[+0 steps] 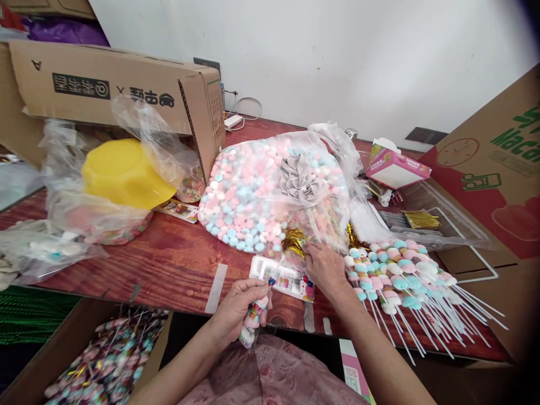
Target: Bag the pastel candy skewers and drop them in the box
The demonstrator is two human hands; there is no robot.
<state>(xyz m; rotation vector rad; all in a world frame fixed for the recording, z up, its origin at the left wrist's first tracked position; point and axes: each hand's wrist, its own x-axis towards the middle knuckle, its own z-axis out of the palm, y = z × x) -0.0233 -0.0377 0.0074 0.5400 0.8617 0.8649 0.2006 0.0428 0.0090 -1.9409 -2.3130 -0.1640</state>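
Observation:
My left hand is closed around a wrapped marshmallow skewer, held near the table's front edge. My right hand reaches forward, its fingers pinched at a bunch of gold twist ties beside a large clear bag of pink, blue and white marshmallows. A small white sticker packet lies between the hands. To the right lies a pile of unwrapped marshmallow skewers with white sticks.
A yellow bowl sits under plastic at the left, next to a long cardboard box. A pink carton and a red-printed box stand at the right. A box of wrapped skewers is on the floor at lower left.

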